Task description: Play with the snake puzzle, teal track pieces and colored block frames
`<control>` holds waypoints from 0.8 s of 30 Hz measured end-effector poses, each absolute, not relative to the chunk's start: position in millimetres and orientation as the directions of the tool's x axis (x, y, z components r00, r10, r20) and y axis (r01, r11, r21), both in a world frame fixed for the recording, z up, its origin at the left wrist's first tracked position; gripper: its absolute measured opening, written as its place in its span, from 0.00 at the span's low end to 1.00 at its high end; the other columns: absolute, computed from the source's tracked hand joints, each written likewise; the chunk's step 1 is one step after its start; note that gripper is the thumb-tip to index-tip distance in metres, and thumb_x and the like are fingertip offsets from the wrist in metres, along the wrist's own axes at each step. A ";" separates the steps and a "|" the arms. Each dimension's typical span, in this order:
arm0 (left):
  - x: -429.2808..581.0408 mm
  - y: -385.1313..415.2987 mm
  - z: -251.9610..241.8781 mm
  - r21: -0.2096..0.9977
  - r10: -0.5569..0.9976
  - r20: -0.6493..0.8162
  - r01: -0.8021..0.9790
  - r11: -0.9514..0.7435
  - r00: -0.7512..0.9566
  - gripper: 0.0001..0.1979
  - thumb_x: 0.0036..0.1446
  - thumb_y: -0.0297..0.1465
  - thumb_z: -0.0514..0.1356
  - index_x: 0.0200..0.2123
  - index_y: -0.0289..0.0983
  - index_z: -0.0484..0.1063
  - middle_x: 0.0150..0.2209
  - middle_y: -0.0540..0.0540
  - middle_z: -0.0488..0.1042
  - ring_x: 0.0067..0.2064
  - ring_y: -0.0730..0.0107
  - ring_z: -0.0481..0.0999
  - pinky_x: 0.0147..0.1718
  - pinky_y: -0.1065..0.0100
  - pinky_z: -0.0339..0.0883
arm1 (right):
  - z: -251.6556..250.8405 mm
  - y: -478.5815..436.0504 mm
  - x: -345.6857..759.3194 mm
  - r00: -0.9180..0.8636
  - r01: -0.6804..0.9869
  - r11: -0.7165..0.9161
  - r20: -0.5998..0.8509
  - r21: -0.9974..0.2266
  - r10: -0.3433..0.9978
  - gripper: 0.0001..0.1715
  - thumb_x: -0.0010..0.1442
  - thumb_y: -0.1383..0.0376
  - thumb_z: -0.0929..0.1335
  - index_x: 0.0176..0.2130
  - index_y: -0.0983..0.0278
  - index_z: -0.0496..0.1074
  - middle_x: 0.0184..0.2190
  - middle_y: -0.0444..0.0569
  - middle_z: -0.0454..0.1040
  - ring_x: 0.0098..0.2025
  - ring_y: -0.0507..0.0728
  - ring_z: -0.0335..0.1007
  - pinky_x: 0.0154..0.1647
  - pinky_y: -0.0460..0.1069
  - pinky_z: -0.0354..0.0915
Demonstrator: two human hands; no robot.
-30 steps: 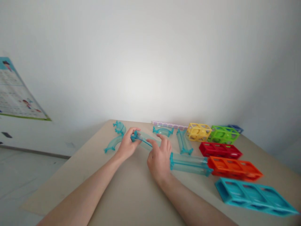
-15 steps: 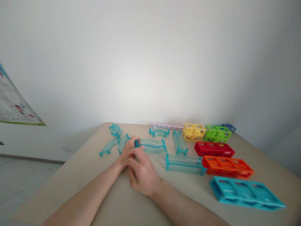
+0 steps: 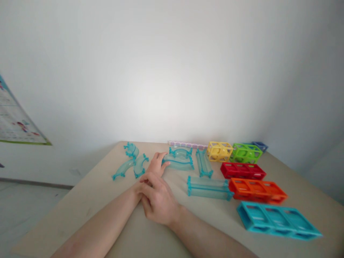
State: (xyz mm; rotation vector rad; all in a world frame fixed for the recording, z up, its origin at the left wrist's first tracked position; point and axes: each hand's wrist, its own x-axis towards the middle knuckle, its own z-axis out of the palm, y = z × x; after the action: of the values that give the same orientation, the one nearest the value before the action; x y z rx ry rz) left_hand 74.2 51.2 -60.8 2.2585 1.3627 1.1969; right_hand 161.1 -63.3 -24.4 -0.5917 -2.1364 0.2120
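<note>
Wavy teal track is sitting toward the back edge of the desk, the left hand pinching its left end (right hand resting over the left wrist, fingers curled), this apparent placing step calling for a gentle release.

The left hand grips one end of a translucent teal track piece, the right hand curls at the left wrist, and a red frame lies farther right.
</note>
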 end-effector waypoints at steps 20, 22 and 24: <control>88.4 59.8 -55.6 0.557 0.792 0.545 0.588 -0.587 0.274 0.21 0.59 0.33 0.57 0.56 0.40 0.65 0.45 0.42 0.68 0.47 0.59 0.72 0.51 0.55 0.65 | -26.8 -61.5 162.8 -0.499 0.352 0.869 0.716 -0.348 0.488 0.13 0.52 0.72 0.62 0.37 0.64 0.71 0.42 0.54 0.67 0.43 0.58 0.64 0.46 0.53 0.65; 88.4 60.1 -56.4 0.556 0.791 0.546 0.587 -0.589 0.277 0.21 0.59 0.32 0.57 0.56 0.41 0.65 0.45 0.42 0.68 0.47 0.59 0.72 0.52 0.55 0.65 | -27.7 -61.2 162.6 -0.498 0.350 0.868 0.715 -0.352 0.490 0.13 0.52 0.72 0.62 0.38 0.63 0.71 0.42 0.53 0.67 0.44 0.58 0.64 0.47 0.52 0.65; 88.7 60.2 -57.3 0.561 0.791 0.546 0.581 -0.590 0.276 0.22 0.59 0.31 0.58 0.57 0.42 0.64 0.45 0.42 0.68 0.48 0.60 0.72 0.52 0.55 0.65 | -28.5 -61.0 162.2 -0.497 0.351 0.867 0.714 -0.354 0.493 0.14 0.52 0.73 0.63 0.38 0.63 0.71 0.42 0.53 0.67 0.44 0.58 0.64 0.47 0.52 0.65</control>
State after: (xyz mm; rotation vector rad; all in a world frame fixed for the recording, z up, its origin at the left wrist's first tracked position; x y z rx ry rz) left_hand 88.7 60.2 -57.3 2.2965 1.2665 1.2102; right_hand 162.2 -61.0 -28.5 -0.6091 -2.1416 0.2013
